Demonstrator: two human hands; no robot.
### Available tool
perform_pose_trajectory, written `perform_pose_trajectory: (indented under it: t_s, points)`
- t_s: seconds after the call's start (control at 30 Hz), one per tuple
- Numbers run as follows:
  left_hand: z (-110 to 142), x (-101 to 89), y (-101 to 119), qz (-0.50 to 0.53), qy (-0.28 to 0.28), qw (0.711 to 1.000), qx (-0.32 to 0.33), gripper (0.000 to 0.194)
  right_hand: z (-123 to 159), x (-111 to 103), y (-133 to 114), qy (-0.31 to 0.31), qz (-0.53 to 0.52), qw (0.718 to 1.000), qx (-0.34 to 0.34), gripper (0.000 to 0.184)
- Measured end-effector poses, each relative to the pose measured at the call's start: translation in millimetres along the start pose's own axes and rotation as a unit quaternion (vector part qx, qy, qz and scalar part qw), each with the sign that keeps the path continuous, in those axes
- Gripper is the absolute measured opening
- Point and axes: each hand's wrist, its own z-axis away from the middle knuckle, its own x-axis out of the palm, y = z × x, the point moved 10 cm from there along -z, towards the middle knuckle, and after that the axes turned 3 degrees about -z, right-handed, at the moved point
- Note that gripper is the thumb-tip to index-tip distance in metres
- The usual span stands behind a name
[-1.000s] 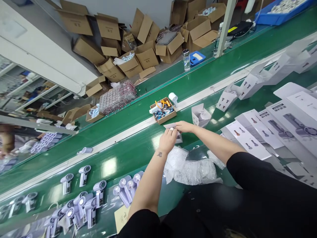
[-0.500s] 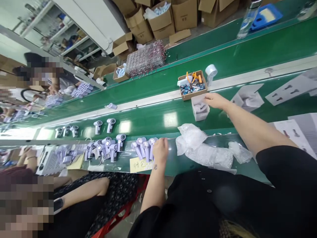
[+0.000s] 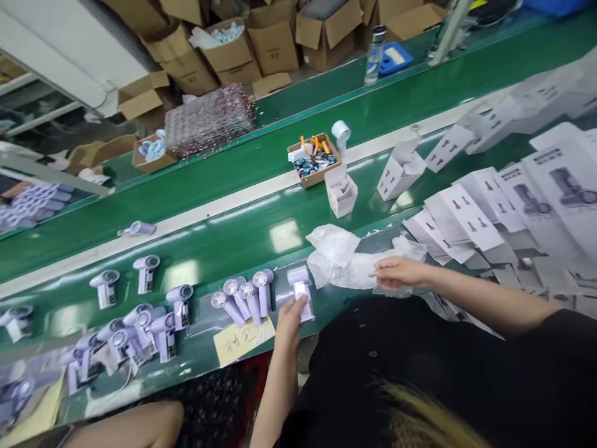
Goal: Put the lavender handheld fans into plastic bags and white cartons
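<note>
My left hand [image 3: 290, 318] is closed around the handle of a small lilac handheld fan [image 3: 301, 292] at the near edge of the green belt [image 3: 261, 239]. Several more lilac fans [image 3: 245, 298] lie in a row just left of it, beside a yellow paper note [image 3: 242, 339]. My right hand [image 3: 396, 274] rests on a heap of clear bubble-wrap bags [image 3: 347, 261], its fingers pinching the plastic. An upright white open box [image 3: 341, 193] stands on the belt beyond the bags.
A small cardboard tray of parts with orange pliers [image 3: 314, 162] sits on the white strip. Flat white printed cartons [image 3: 485, 211] pile up at the right. More fans [image 3: 144, 314] are scattered left. Cardboard boxes [image 3: 273, 43] stand beyond the far belt. Someone's arm [image 3: 130, 426] shows at the bottom left.
My left hand has picked one fan out of the row and lifted it to the right. My right hand left the white box and came back onto the bubble-wrap bags.
</note>
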Motion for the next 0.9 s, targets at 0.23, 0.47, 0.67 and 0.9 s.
perform_pose_trajectory:
  t_s: [0.23, 0.47, 0.67, 0.9]
  points:
    - [3.2, 167.9, 98.3, -0.126, -0.181, 0.953, 0.209, 0.047, -3.2, -11.1, -10.9, 0.088, -0.349, 0.914, -0.190, 0.030]
    - [-63.3, 172.2, 111.4, -0.537, 0.046, 0.785, 0.305, 0.018, 30.4, -89.0, -2.9, 0.127, -0.270, 0.944, -0.139, 0.027]
    - [-58.4, 170.2, 104.5, -0.556, 0.047, 0.766, 0.320, 0.029, 3.8, -39.7, 10.2, -0.047, -0.288, 0.953, -0.084, 0.040]
    - [-77.0, 176.3, 74.3, -0.600, 0.010, 0.747, 0.287, 0.023, -5.2, -49.6, 17.7, -0.028, -0.342, 0.938, -0.037, 0.037]
